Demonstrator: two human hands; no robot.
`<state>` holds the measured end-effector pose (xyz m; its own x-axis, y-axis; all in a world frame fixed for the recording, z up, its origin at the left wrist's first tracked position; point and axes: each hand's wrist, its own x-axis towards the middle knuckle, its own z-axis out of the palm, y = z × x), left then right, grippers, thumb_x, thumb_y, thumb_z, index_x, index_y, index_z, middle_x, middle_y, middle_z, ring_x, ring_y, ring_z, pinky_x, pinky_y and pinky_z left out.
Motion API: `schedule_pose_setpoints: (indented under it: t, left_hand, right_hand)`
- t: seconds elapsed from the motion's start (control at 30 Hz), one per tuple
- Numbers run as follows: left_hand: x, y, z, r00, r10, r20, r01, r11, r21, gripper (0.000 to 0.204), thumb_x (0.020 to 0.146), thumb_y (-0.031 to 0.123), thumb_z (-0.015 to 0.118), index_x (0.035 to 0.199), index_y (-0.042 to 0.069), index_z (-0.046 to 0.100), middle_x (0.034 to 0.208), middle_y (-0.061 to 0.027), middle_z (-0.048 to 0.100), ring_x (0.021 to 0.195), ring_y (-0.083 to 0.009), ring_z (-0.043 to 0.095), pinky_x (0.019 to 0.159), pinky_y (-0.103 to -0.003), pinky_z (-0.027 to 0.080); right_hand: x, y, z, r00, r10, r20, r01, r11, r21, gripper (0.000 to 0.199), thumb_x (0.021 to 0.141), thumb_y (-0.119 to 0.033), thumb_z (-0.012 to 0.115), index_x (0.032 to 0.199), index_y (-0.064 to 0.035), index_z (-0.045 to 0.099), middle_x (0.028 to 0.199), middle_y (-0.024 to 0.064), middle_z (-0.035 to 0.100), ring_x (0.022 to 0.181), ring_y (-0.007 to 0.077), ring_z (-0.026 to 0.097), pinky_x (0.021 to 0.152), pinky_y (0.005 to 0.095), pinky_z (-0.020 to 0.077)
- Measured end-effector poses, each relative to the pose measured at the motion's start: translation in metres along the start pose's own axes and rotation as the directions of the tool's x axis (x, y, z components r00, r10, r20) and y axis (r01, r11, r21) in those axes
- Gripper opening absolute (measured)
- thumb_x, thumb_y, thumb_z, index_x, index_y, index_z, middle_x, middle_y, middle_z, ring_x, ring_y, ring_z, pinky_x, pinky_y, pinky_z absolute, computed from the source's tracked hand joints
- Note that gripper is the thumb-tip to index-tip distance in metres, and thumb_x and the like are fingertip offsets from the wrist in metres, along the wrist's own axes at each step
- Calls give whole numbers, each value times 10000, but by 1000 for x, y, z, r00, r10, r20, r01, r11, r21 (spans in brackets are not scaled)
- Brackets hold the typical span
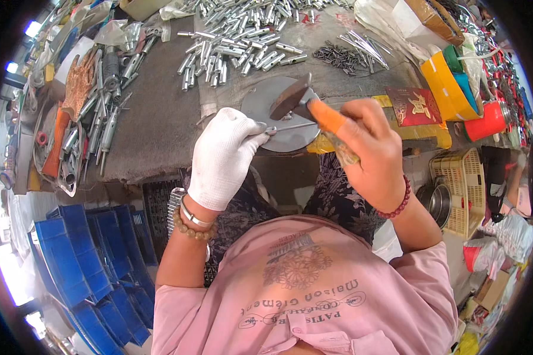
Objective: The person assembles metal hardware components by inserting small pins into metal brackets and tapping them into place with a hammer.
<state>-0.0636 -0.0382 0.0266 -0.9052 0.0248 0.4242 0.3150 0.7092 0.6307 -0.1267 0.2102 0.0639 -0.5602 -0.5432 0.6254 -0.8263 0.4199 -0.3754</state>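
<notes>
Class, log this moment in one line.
left hand: gloved, pinching metal rod | right hand: bare, gripping hammer | grey disc: beneath rod

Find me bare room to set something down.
The widest patch is grey mat between the tool pile and your gloved left hand; a smaller one lies between the dark pins and hammer. The far side is crowded with metal tubes.

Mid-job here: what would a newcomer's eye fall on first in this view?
Probably the hammer in the right hand, its head above the round grey plate at the bench's near edge, where the white-gloved left hand pinches a thin metal rod. Next, likely the heap of shiny metal tubes toward the bench's far side, then the blue bins at lower left.
</notes>
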Motion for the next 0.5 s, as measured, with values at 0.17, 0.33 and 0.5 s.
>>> schedule_pose_setpoints:
  t: [0.17,0.33,0.5]
  left_hand:
    - [0,0,-1,999,-48,17,48,999,-1,167,833,-5,820,988,12,762,947,-116,672,919,-294,664,840,-377,529]
    - [-2,-2,1,999,-36,-19,36,999,-16,158,826,26,825,971,25,763,926,-116,672,919,-310,664,829,-391,532]
    - [1,-2,1,1000,-22,-1,22,1000,-9,150,821,52,828,951,32,756,917,-113,671,914,-324,662,819,-409,536]
  right_hand:
    - [-7,7,3,991,-25,132,48,984,-172,600,789,62,701,1333,-176,786,985,55,603,758,232,662,674,350,580]
    - [4,-3,-6,993,-79,-85,74,995,-65,587,804,38,701,1350,-167,772,969,58,573,763,240,669,684,360,582]
    - [-12,-1,8,982,-8,186,29,994,-109,592,814,43,689,1359,-179,765,944,71,580,783,237,680,681,357,581]
